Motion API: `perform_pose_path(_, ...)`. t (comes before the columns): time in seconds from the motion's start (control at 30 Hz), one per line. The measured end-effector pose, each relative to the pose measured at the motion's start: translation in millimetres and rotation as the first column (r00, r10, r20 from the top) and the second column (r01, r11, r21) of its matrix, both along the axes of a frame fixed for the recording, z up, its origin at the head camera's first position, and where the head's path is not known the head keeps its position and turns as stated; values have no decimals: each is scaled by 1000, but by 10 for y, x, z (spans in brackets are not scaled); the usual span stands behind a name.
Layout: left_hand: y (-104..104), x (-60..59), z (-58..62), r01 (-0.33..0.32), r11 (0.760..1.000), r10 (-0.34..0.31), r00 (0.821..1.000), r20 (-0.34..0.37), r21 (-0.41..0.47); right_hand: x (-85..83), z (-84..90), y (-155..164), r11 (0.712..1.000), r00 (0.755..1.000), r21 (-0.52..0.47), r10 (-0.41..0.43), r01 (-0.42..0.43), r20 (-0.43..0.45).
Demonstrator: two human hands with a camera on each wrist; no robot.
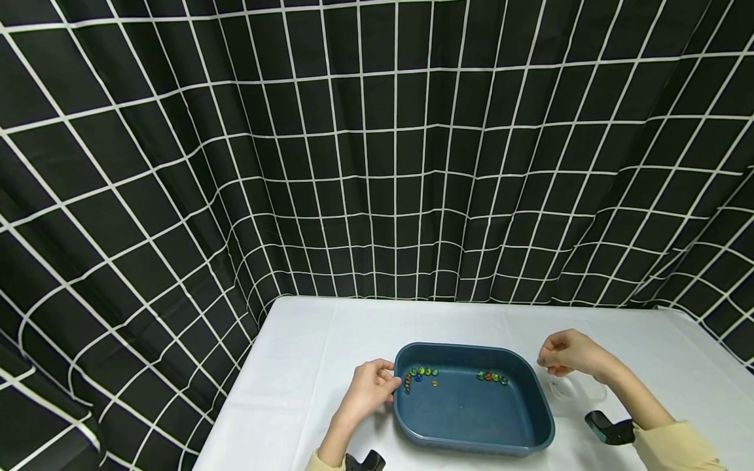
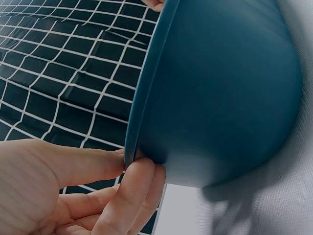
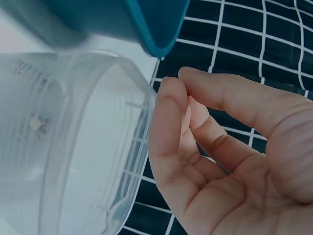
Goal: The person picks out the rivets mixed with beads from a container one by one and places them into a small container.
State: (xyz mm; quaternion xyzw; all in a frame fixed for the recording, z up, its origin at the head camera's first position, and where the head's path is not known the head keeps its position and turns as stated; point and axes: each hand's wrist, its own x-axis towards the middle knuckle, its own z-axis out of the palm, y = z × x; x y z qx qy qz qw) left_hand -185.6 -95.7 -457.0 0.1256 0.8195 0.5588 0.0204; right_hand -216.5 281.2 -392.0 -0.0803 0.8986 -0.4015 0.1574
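In the head view a blue plastic basin [image 1: 462, 418] stands on the table. Glass marbles lie inside it in short rows: a green row [image 1: 424, 371] and a brown row [image 1: 407, 383] at the left, a mixed row [image 1: 492, 377] at the right. My left hand [image 1: 370, 387] pinches the basin's left rim between thumb and fingers. Beyond the right rim, my right hand [image 1: 574, 353] is above a clear plastic container [image 1: 580, 391], thumb and fingertips brought together. A small dark marble [image 1: 539, 362] shows at those fingertips, mostly hidden by the fingers.
White cloth covers the table [image 1: 306, 366]. A black curtain with white grid lines [image 1: 412, 163] hangs behind it and along both sides. Blurred small things [image 3: 36, 122] show through the clear container's wall in the right wrist view.
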Motion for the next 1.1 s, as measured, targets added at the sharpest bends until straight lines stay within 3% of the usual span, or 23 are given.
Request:
perform_pose_path(0.63, 0, -4, -13, 8, 1000, -8, 1000, -9, -2, 29, -79, 144, 997, 998, 52, -60, 60, 3)
perform_pose_path(1.1, -3, -1, -6, 9, 1000, -9, 1000, 1, -5, 53, -71, 194, 998, 999, 41, -52, 52, 0)
